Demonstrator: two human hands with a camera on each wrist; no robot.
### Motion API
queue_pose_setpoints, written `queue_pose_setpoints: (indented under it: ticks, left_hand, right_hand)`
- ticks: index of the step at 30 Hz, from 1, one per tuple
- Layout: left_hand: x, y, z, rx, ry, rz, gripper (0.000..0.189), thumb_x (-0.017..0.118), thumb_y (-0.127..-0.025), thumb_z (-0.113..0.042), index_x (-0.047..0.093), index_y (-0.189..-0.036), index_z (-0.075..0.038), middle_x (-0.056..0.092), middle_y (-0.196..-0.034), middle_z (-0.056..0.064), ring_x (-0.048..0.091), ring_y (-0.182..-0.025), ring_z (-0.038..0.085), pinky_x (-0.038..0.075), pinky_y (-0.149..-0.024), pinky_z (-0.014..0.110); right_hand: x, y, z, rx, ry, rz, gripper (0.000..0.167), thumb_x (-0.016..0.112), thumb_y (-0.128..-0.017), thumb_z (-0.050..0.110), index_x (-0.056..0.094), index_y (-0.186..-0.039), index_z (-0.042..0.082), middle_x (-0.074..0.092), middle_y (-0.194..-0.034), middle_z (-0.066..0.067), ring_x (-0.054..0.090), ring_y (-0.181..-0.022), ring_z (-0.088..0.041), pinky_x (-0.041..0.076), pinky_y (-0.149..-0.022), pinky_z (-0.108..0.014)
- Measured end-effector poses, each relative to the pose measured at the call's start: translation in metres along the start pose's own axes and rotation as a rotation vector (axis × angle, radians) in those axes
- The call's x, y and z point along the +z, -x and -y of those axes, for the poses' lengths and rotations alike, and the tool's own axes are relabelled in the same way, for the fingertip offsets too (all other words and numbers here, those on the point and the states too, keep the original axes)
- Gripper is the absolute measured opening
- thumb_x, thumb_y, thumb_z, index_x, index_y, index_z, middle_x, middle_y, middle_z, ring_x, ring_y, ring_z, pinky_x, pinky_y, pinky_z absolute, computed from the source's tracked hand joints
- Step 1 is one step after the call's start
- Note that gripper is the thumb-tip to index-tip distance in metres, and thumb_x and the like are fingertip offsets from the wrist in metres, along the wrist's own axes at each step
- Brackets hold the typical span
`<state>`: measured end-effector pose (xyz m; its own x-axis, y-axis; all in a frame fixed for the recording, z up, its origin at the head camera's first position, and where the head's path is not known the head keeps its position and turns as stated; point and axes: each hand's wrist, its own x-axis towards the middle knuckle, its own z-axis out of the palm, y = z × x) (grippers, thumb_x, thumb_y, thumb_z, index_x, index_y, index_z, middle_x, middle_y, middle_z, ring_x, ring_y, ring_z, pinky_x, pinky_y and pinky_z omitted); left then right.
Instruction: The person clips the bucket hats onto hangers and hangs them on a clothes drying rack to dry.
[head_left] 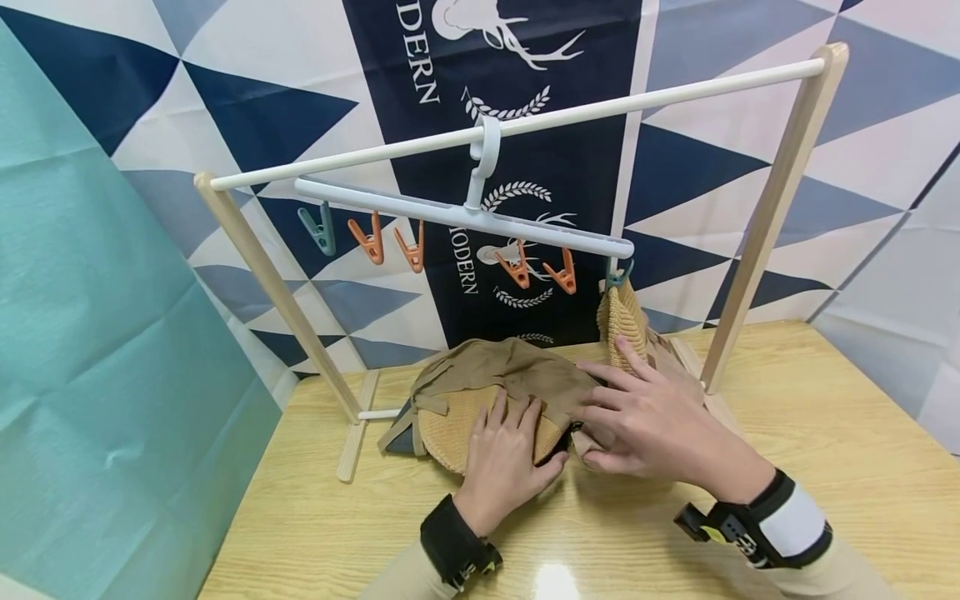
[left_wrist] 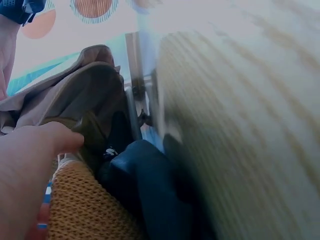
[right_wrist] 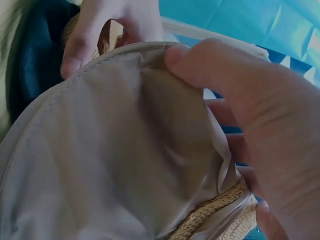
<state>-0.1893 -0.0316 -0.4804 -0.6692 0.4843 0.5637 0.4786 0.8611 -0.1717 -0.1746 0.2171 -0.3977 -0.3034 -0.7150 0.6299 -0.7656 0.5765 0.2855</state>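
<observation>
A hat [head_left: 450, 429] of tan woven straw and khaki cloth lies on the table under the rack, with dark blue cloth [left_wrist: 155, 185] beside its woven part. My left hand [head_left: 506, 467] rests on the woven part, fingers laid over it and thumb spread. At the right, more woven and khaki cloth [head_left: 622, 321] hangs from a teal clip [head_left: 618, 275]. My right hand [head_left: 652, 417] pinches the khaki brim [right_wrist: 115, 135], with the thumb on the near face and the fingers behind. Whether both khaki parts belong to one hat is hidden.
A pale blue hanger [head_left: 465, 217] hooks over the white bar [head_left: 645, 102] of a wooden-legged rack [head_left: 772, 217]. Several orange clips [head_left: 367, 242] and another teal clip [head_left: 318, 229] hang from it. Patterned cloth [head_left: 697, 175] covers the wall behind the table [head_left: 300, 525].
</observation>
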Motion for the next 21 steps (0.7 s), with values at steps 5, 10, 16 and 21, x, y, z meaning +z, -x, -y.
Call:
queue_pose_setpoints:
  ticks: [5, 10, 16, 21]
  left_hand:
    - [0.001, 0.001, -0.002, -0.008, -0.009, 0.046, 0.074, 0.079, -0.093, -0.073, 0.074, -0.146, -0.021, 0.081, -0.141, -0.001, 0.074, -0.139, 0.035, 0.061, -0.108, 0.053]
    - [0.001, 0.001, -0.003, -0.026, 0.018, 0.05, 0.062, 0.081, -0.097, -0.06, 0.075, -0.145, -0.021, 0.081, -0.141, 0.002, 0.075, -0.138, 0.036, 0.061, -0.106, 0.055]
    - [0.001, 0.002, -0.005, -0.016, 0.05, 0.049, 0.051, 0.08, -0.098, -0.04, 0.075, -0.143, -0.016, 0.082, -0.138, 0.004, 0.08, -0.124, 0.028, 0.062, -0.104, 0.059]
    - [0.003, 0.003, -0.003, 0.02, 0.023, -0.001, 0.045, 0.079, -0.098, -0.025, 0.076, -0.142, -0.015, 0.084, -0.131, 0.004, 0.084, -0.106, 0.02, 0.064, -0.105, 0.057]
  right_hand:
    - [0.004, -0.001, -0.002, -0.027, -0.008, -0.042, 0.03, 0.086, -0.083, 0.043, 0.064, -0.071, 0.026, 0.07, -0.077, 0.01, 0.077, -0.105, -0.027, 0.006, -0.147, -0.044]
    - [0.003, 0.0, -0.007, -0.026, 0.005, -0.06, 0.034, 0.089, -0.074, 0.037, 0.058, -0.063, 0.029, 0.062, -0.069, 0.014, 0.068, -0.086, -0.02, 0.008, -0.147, -0.04]
    - [-0.008, 0.004, -0.013, -0.01, -0.025, -0.061, 0.026, 0.092, -0.072, 0.04, 0.07, -0.07, 0.027, 0.065, -0.07, 0.015, 0.062, -0.079, -0.014, 0.011, -0.146, -0.037]
    - [-0.016, 0.008, -0.017, 0.008, -0.059, -0.064, 0.028, 0.088, -0.084, 0.046, 0.073, -0.074, 0.024, 0.066, -0.072, 0.013, 0.062, -0.079, -0.013, 0.013, -0.146, -0.034]
